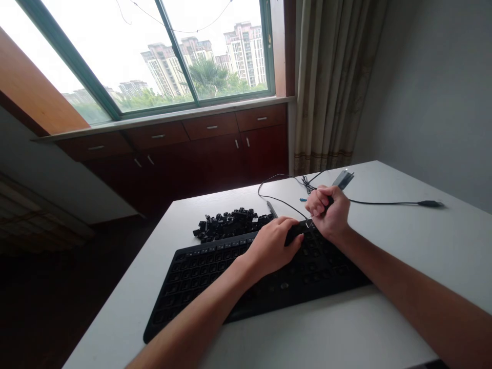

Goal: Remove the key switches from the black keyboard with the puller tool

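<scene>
A black keyboard [200,271] with its keycaps off lies at an angle on the white table. My left hand [273,243] rests across its far edge, fingers over the top and thumb on the near side, holding it. Just to the right, my right hand [330,210] is closed in a fist above the keyboard's far right part. A dark handle shows in that fist, and a thin metal tip appears below it, close to the keyboard; the kind of tool is unclear. Loose black keycaps [226,225] lie in a heap behind the keyboard.
A black cable [384,203] with a plug runs right across the table [442,246], coiled behind my right hand. A grey flat object [343,178] shows beyond that hand. Past the table stand dark red cabinets [215,159] under a window, with a curtain [330,87] on the right.
</scene>
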`<state>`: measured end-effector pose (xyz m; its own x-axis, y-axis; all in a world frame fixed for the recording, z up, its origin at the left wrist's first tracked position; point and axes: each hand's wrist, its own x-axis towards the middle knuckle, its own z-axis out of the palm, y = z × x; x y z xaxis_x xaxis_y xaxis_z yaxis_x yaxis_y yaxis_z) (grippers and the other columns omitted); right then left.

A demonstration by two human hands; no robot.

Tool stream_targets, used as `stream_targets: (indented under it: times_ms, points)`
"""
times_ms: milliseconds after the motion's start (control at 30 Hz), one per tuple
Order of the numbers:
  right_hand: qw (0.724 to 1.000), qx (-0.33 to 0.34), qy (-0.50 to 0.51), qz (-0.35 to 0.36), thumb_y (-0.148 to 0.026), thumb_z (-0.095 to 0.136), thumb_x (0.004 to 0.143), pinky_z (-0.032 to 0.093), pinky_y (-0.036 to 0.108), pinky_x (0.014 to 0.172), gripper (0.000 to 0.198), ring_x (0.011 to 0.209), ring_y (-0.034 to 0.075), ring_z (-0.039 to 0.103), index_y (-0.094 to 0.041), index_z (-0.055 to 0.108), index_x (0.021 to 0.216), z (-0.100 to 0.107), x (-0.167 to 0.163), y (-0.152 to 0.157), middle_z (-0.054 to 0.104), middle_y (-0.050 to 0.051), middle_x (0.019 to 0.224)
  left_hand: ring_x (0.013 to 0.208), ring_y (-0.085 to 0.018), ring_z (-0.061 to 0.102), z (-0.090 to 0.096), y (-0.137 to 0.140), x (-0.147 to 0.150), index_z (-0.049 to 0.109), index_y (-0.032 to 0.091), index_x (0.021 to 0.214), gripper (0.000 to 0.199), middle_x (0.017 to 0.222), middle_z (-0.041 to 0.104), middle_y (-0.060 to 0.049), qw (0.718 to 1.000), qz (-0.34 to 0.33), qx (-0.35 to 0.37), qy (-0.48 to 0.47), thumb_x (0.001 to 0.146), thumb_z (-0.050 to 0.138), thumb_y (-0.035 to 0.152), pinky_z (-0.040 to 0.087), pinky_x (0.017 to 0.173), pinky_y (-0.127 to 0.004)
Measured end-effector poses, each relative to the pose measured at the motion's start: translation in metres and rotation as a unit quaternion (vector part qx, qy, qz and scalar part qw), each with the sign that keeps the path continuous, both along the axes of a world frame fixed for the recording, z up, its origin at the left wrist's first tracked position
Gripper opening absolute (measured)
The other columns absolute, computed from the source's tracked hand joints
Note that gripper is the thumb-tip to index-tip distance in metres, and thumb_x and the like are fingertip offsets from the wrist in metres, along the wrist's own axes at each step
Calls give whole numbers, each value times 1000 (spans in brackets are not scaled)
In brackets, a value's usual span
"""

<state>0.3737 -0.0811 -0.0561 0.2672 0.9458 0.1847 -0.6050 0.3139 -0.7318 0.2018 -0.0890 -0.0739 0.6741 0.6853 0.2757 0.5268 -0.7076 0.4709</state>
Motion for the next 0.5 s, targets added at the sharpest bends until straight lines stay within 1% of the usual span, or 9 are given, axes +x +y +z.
stream_targets:
  times_ms: [67, 200, 333, 400, 500]
  points:
    - [1000, -16, -8, 16, -24, 49, 73, 27, 27, 44, 31, 38, 8, 30, -21, 30, 48, -1, -4, -1, 29, -4, 41, 114, -22, 62, -2, -2, 0, 60, 18, 125, 37, 126, 65, -7, 1000, 3, 10, -4, 96, 48, 38, 51, 104, -37]
    - [998, -49, -34, 15, -22, 51, 73, 27, 28, 44, 31, 39, 9, 30, -21, 33, 48, -5, -7, 0, 32, -3, 41, 117, -22, 60, -4, -6, 2, 60, 17, 125, 36, 129, 63, -8, 1000, -1, 24, -12, 97, 46, 35, 50, 107, -38]
    - [996, -76, -50, 7, -22, 52, 76, 27, 28, 43, 34, 38, 10, 33, -22, 34, 46, -8, -6, 2, 35, -3, 41, 114, -20, 58, -2, -8, 1, 59, 19, 119, 30, 123, 63, -6, 999, 10, 39, -23, 96, 48, 34, 49, 105, -36]
    - [995, -82, -63, 6, -22, 53, 76, 28, 28, 44, 34, 39, 10, 35, -21, 36, 46, -8, -6, 2, 36, -2, 42, 110, -21, 56, 1, -9, 0, 60, 19, 111, 26, 117, 63, -6, 997, 35, 69, -11, 95, 50, 37, 49, 101, -38]
    - [994, -84, -76, 1, -21, 53, 75, 27, 28, 44, 34, 38, 10, 35, -21, 37, 45, -7, -7, 0, 37, -2, 41, 105, -24, 55, 7, -13, -2, 61, 19, 100, 26, 111, 62, -7, 986, 70, 142, 56, 96, 48, 42, 49, 95, -44]
